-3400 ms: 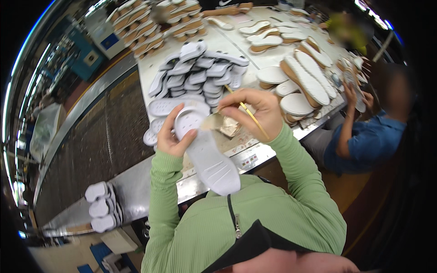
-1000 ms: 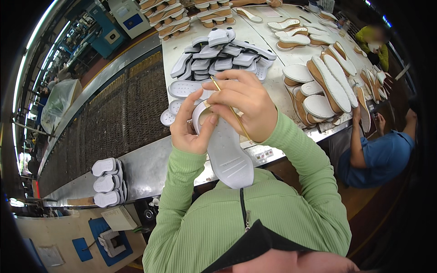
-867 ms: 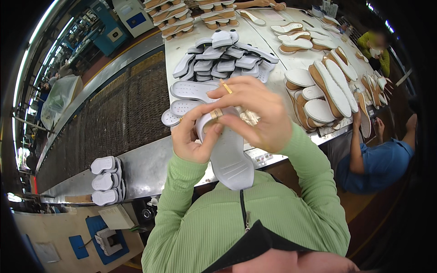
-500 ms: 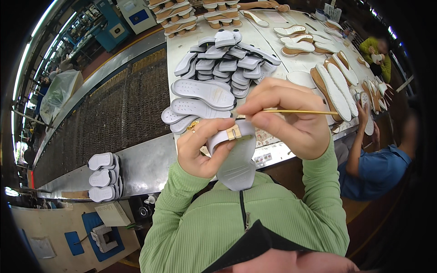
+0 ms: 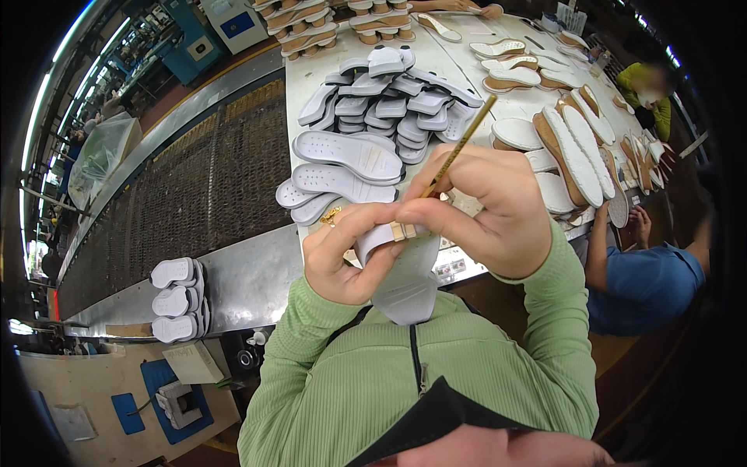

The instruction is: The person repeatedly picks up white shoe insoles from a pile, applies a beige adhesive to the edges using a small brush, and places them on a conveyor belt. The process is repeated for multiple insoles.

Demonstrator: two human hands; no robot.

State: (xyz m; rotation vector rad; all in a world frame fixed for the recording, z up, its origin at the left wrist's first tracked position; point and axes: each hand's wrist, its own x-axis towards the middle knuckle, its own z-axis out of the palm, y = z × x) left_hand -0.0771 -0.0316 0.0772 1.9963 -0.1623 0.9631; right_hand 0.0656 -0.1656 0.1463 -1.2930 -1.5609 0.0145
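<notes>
One pale grey sole point(image 5: 406, 284) stands at the person's front, its upper end curled up. The left hand point(image 5: 338, 261) grasps that end, thumb on one side and fingers on the other, beside a small beige tab point(image 5: 403, 231) with a metal-looking fitting, too small to identify. The right hand point(image 5: 494, 210) pinches a thin yellow stick point(image 5: 459, 144), its fingertips meeting the left ones just above the tab.

To do this well, keep the left pinch firm so the sole cannot twist, hold the stick tipped clear, and let only the fingertips press at the tab, evenly.

Half a second ago the right hand stood apart and the stick lay almost level; now the fingertips have closed in and it points up and away. The left hand and sole have hardly moved.

Beyond, the white surface point(image 5: 305, 76) carries more flat soles point(image 5: 346, 156), then cork-sided soles point(image 5: 572, 152) to the right, a heap point(image 5: 385, 93) behind, and stacks point(image 5: 299, 27) at the far end.
</notes>
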